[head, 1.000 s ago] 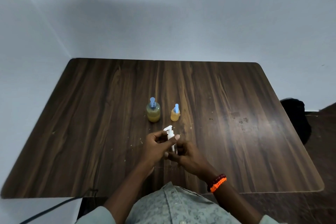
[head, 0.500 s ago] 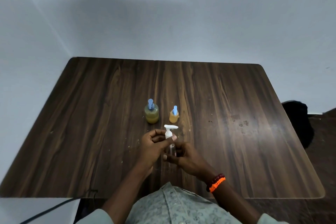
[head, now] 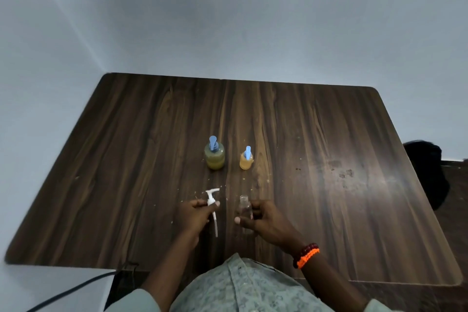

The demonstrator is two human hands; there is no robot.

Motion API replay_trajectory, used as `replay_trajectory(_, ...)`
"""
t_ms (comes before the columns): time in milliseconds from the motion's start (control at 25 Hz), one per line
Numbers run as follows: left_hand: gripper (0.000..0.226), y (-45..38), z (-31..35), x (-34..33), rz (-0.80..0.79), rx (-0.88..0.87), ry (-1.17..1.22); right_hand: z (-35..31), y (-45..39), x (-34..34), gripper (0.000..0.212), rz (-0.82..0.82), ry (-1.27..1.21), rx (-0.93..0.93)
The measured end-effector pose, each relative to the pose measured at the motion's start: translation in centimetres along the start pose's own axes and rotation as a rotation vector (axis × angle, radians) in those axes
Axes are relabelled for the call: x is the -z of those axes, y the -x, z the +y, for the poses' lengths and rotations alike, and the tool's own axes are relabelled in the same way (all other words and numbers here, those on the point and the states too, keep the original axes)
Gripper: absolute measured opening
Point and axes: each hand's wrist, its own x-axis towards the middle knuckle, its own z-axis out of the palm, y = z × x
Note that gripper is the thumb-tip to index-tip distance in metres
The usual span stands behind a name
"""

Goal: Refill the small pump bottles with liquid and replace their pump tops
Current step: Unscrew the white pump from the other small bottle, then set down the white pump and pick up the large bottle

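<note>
While sitting at the dark wooden table [head: 329,134], working close to its near edge, both hands raised just above the top.

Left hand [head: 193,215]: pinching the white pump top [head: 211,200] at its collar between thumb and fingers; holding it clear of the bottle, spout pointing away and to the right.

Dip tube [head: 215,225]: hanging out below the left hand, slanting down toward the table's near edge, fully outside any bottle.

Right hand [head: 263,220]: curling round the small clear bottle [head: 244,206], thumb lying across its near side, fingers wrapping behind; gripping it upright.

Small clear bottle: standing with its neck open and uncapped; looking empty, though hard telling through the clear wall; whether resting on the table or lifted off it, impossible telling.

Pump top and bottle: being held apart, side by side, pump to the left, bottle to the right.

Larger bottle [head: 214,156]: standing farther back near the table's middle, holding greenish-yellow liquid, wearing a blue pump top.

Smaller bottle [head: 246,159]: standing just to the right of the larger one, holding orange liquid, also wearing a blue pump top.

Right wrist: wearing a dark red bead bracelet [head: 305,251] beside an orange braided band [head: 309,258].

Table surface: showing pale crumbs scattered around the bottles and dull smudges toward the right.

Dark cable [head: 71,291]: running off at the lower left, below the table edge.
</note>
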Motion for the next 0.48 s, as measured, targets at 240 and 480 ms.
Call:
replay_trajectory(240,0.024,-0.3,-0.7,-1.0,0.103,-0.106,-0.338,0.6,-0.1,-0.2,0.017,0.029,-0.019,-0.032)
replay_trajectory(480,0.034,-1.2,-1.1,-1.3,0.091,-0.141,-0.381,0.5,-0.3,0.1,0.019,0.045,-0.020,-0.047)
